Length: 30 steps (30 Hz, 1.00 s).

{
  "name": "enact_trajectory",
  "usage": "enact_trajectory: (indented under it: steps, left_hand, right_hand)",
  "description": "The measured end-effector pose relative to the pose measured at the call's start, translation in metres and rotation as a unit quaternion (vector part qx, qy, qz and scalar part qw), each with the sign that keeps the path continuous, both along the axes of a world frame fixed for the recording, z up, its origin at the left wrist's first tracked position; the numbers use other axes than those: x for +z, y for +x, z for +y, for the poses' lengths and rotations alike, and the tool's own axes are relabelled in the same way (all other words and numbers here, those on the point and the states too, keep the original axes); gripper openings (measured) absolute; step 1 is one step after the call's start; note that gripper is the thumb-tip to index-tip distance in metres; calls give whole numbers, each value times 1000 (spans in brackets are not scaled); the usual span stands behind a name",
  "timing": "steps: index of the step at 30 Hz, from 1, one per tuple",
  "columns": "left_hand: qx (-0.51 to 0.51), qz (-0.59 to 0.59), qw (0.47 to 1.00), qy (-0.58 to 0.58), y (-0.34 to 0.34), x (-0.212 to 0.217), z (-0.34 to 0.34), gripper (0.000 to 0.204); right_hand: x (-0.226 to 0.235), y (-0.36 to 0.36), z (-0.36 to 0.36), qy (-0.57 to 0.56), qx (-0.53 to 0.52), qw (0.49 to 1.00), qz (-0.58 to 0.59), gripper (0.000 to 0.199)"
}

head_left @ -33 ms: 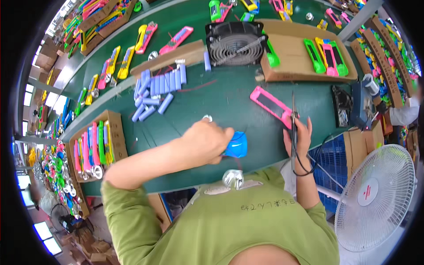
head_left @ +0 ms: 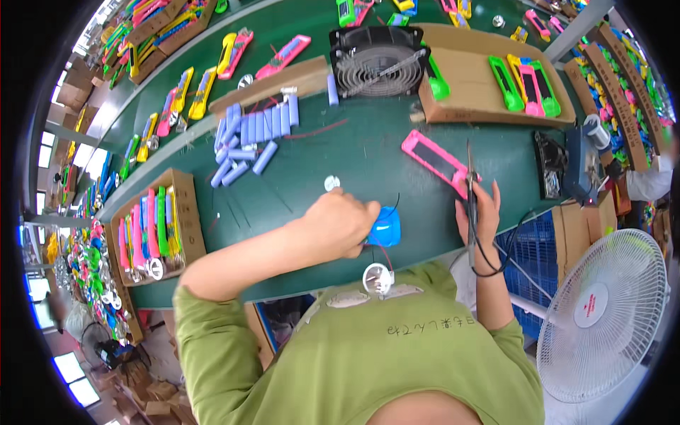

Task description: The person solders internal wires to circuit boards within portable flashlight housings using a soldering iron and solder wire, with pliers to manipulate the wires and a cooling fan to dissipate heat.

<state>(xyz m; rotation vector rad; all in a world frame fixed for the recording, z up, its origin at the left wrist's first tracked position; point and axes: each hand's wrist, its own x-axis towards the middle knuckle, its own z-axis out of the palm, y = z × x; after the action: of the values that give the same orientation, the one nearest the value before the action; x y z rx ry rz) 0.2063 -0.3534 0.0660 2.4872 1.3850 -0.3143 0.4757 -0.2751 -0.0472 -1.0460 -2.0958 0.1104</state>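
My left hand (head_left: 341,223) is closed at the near middle of the bench, gripping a bright blue plastic part (head_left: 384,227). Its fingertips are hidden under the fist. From the blue part a thin red wire runs to a round silver reflector (head_left: 378,280) at the bench's near edge. Just beyond the fist lies another small reflector (head_left: 332,183). My right hand (head_left: 484,218) is closed around a slim soldering iron (head_left: 471,202) with a black cord, its tip pointing away. A pink plastic frame (head_left: 433,161) with a dark panel reaches that hand; whether the fingers touch it is unclear.
Lilac battery cells (head_left: 265,127) lie grouped at the back left. Behind the work area stand a black fan (head_left: 377,67) and a cardboard tray (head_left: 489,113). A box of coloured frames (head_left: 185,212) is left; a blue-grey soldering station (head_left: 581,166) and white fan (head_left: 602,312) are right.
My left hand and the blue part have shifted slightly right. The wired reflector has turned, showing its round face. My right hand keeps its hold on the soldering iron.
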Motion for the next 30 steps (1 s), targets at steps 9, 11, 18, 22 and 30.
enact_trajectory:
  steps: [9, 11, 18, 22, 30]
  left_hand:
    - [231, -409, 882, -48, 11, -45, -29, 64]
    - [374, -515, 770, -27, 32, -57, -28, 43]
    - [402, -675, 611, 99, 51, -71, -39, 12]
    - [430, -712, 547, 96, 34, -68, -55, 14]
    - [251, -217, 908, 255, -10, -59, -51, 5]
  right_hand:
    - [-5, 2, -1, -27, 83, 993, 78, 46]
    - [-7, 1, 1, -21, 99, 992, 77, 46]
    - [-29, -18, -12, -175, 198, 942, 205, 44]
    - [8, -23, -36, -240, 332, 902, 138, 40]
    - [25, -31, -45, -69, 312, 946, 49, 29]
